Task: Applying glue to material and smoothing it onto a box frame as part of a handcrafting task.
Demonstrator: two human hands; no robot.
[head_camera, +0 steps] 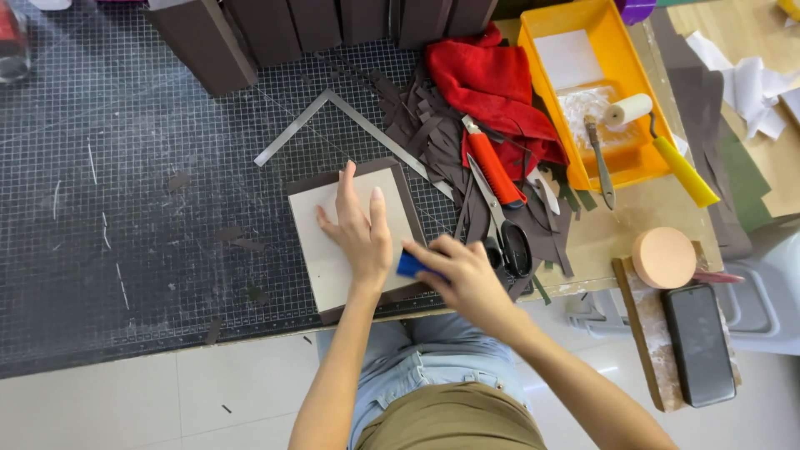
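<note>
Board (pixel 321 242) under left fingers (pixel 346 196), scraper (pixel 410 265) gripped right

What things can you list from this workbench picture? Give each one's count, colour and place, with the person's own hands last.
cutting mat: one, dark gridded, covers bench
board: one, pale on brown backing, front centre
metal square: one, silver, behind board
cloth: one, red, on brown scraps
utility knife: one, orange
scissors: one, black-handled
tray: one, yellow, right
roller: one, white, yellow handle
phone: one, black
left hand: flat on board
right hand: grips blue tool
</note>
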